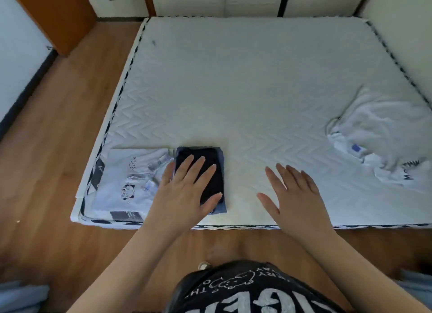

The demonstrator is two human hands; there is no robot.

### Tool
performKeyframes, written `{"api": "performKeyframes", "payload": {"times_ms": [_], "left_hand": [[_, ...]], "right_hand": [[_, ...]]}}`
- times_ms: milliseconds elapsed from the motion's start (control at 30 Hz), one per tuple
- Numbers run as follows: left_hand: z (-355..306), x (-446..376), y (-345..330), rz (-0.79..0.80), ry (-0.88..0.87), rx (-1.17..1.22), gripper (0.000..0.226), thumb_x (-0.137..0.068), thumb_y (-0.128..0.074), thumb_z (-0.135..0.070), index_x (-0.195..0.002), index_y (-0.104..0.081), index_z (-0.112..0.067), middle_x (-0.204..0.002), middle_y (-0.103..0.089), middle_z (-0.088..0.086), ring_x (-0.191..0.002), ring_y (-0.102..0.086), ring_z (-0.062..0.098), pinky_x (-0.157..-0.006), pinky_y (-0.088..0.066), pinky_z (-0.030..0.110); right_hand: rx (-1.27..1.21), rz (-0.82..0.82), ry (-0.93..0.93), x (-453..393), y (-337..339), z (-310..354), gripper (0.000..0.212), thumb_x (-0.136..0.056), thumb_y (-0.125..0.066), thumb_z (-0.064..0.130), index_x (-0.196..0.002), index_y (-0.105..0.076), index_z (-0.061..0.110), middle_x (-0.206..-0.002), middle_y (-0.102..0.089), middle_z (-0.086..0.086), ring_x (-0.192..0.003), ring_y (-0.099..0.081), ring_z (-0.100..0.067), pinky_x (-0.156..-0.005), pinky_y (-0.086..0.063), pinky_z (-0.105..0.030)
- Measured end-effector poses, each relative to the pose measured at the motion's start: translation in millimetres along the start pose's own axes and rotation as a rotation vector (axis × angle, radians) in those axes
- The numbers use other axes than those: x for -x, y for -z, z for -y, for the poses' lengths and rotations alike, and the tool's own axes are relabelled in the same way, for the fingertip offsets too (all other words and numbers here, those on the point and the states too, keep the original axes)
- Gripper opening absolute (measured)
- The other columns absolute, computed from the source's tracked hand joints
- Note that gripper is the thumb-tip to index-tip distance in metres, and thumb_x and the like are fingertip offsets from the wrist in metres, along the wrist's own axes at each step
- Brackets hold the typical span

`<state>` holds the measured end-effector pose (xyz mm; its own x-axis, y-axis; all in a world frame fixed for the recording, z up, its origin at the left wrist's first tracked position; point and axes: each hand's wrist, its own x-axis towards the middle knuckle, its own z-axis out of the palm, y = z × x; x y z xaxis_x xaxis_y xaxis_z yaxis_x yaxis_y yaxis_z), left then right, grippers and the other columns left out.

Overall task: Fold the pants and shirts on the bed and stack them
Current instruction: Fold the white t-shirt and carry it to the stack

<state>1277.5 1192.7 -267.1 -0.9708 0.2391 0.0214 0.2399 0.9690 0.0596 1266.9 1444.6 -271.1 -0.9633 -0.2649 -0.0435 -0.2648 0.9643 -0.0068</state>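
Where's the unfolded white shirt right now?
In the head view, the crumpled white shirt lies at the mattress's right edge, well right of the open right hand and far from the folded dark pants.

Quilted matt cloth mattress (pixel 257 90); glossy wood floor (pixel 58 137).

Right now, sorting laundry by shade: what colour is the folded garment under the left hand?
Dark navy folded garment, seen in the head view.
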Motion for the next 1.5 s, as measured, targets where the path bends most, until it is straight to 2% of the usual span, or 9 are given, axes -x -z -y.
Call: {"api": "performKeyframes", "payload": {"times_ms": [100, 233, 367, 600, 867, 1133, 1333, 1500], "left_hand": [[-44.5, -38.4, 3.5, 0.055, -0.139, 0.002, 0.067, -0.088, -0.033, -0.064, -0.139, -0.054, -0.025, -0.145, -0.051, 0.005, -0.139, -0.042, 0.027, -0.112, -0.031, 0.057], [-111.5, -84.3, 6.0, 0.081, -0.302, -0.022, 0.07, -0.091, -0.025, -0.067, -0.147, -0.043, -0.029, -0.155, -0.038, 0.001, -0.147, -0.028, 0.023, -0.117, -0.021, 0.055], [-178.9, -123.3, 11.0, 0.051, -0.437, -0.044, 0.068, -0.091, -0.027, -0.065, -0.146, -0.044, -0.028, -0.154, -0.04, 0.002, -0.145, -0.031, 0.025, -0.118, -0.021, 0.054], [-268.0, -171.6, 12.1, 0.055, -0.556, -0.036, 0.071, -0.092, -0.017, -0.066, -0.151, -0.035, -0.031, -0.159, -0.03, -0.002, -0.149, -0.02, 0.021, -0.121, -0.011, 0.05], [-317.1, -237.9, -15.1, 0.103, -0.666, -0.059, 0.068, -0.094, -0.022, -0.064, -0.148, -0.042, -0.028, -0.155, -0.037, 0.001, -0.147, -0.026, 0.023, -0.119, -0.018, 0.052], [-361.3, -315.0, -44.6, 0.129, -0.749, -0.036, 0.069, -0.094, -0.019, -0.064, -0.149, -0.04, -0.027, -0.158, -0.033, 0.003, -0.149, -0.02, 0.024, -0.121, -0.011, 0.048], [-390.2, -361.4, -59.6, 0.161, -0.795, -0.02, 0.069, -0.093, -0.021, -0.064, -0.148, -0.041, -0.027, -0.157, -0.033, 0.002, -0.149, -0.022, 0.023, -0.121, -0.014, 0.046], [-425.3, -404.9, -65.9, 0.125, -0.802, -0.001, 0.066, -0.093, -0.03, -0.061, -0.143, -0.05, -0.023, -0.151, -0.043, 0.004, -0.144, -0.032, 0.024, -0.118, -0.025, 0.047]], "right_hand": [[-0.022, -0.021, -0.115, 14.8, 0.6, -41.2, 0.068, -0.096, -0.026, 0.055, -0.139, -0.053, 0.012, -0.14, -0.054, -0.017, -0.129, -0.052, -0.036, -0.109, -0.037, -0.052], [-0.059, -0.054, -0.263, 36.0, 7.6, -105.6, 0.068, -0.096, -0.023, 0.055, -0.141, -0.051, 0.012, -0.141, -0.052, -0.016, -0.131, -0.05, -0.036, -0.109, -0.035, -0.051], [-0.07, -0.073, -0.391, 54.8, 11.5, -167.5, 0.066, -0.097, -0.024, 0.054, -0.143, -0.048, 0.014, -0.144, -0.049, -0.015, -0.134, -0.047, -0.034, -0.113, -0.031, -0.048], [-0.077, -0.11, -0.533, 78.3, 14.3, -243.5, 0.064, -0.098, -0.024, 0.051, -0.144, -0.047, 0.013, -0.144, -0.049, -0.015, -0.133, -0.047, -0.035, -0.111, -0.033, -0.048], [-0.077, -0.065, -0.7, 72.0, -3.9, -311.3, 0.059, -0.099, -0.03, 0.051, -0.146, -0.044, 0.017, -0.147, -0.048, -0.012, -0.135, -0.045, -0.032, -0.113, -0.024, -0.043], [-0.088, 0.029, -0.736, 49.5, 1.1, -364.5, 0.066, -0.097, -0.019, 0.054, -0.144, -0.047, 0.015, -0.144, -0.05, -0.014, -0.133, -0.047, -0.035, -0.111, -0.037, -0.051], [-0.151, 0.051, -0.808, 32.8, 0.7, -402.7, 0.067, -0.096, -0.019, 0.054, -0.147, -0.043, 0.017, -0.149, -0.045, -0.011, -0.138, -0.041, -0.031, -0.114, -0.031, -0.047], [-0.164, 0.035, -0.788, 15.3, -4.8, -451.7, 0.065, -0.096, -0.021, 0.053, -0.147, -0.043, 0.018, -0.149, -0.045, -0.01, -0.137, -0.043, -0.03, -0.114, -0.029, -0.044]]}}
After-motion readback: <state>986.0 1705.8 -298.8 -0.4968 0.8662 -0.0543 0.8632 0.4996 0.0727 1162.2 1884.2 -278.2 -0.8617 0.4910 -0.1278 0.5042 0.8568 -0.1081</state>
